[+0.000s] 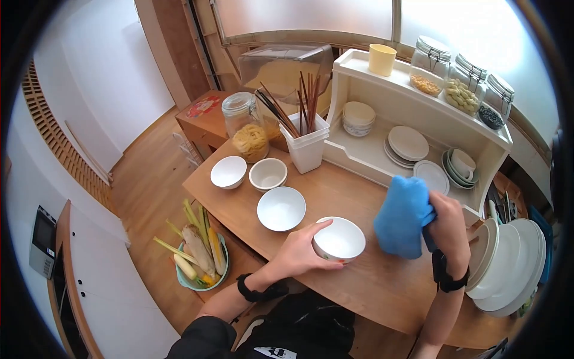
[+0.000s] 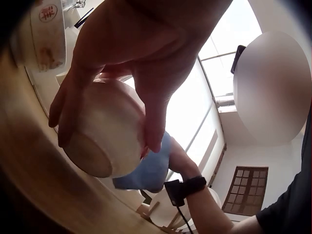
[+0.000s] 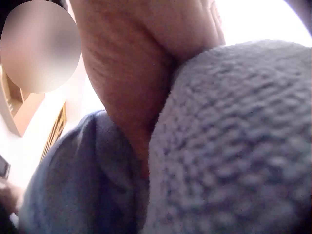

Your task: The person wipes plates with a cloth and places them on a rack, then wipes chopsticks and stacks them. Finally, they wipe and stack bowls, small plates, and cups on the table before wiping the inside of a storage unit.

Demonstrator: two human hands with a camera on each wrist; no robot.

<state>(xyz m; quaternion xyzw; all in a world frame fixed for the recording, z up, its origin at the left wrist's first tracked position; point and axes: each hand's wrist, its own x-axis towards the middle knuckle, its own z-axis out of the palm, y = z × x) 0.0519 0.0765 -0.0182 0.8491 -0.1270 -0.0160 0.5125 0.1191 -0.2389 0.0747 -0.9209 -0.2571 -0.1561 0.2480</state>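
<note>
Wooden surface (image 1: 341, 186), head view: left hand (image 1: 299, 248) grips a white bowl (image 1: 339, 237) near the front edge; right hand (image 1: 447, 221) clutches a blue cloth (image 1: 399, 221). Left wrist: slackened grip could drop the bowl. Right wrist: bulky cloth might bump it.

One blue cloth (image 1: 402, 218), one held bowl (image 1: 339, 239), three tabletop bowls (image 1: 281, 209), four glass jars (image 1: 246, 133), one yellow cup (image 1: 382, 60)

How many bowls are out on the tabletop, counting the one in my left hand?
4: the held bowl in your left hand; the white bowl next to it; the cream bowl behind that; and the leftmost bowl, beside the cream one. Any nested underneath would be hidden.
</note>
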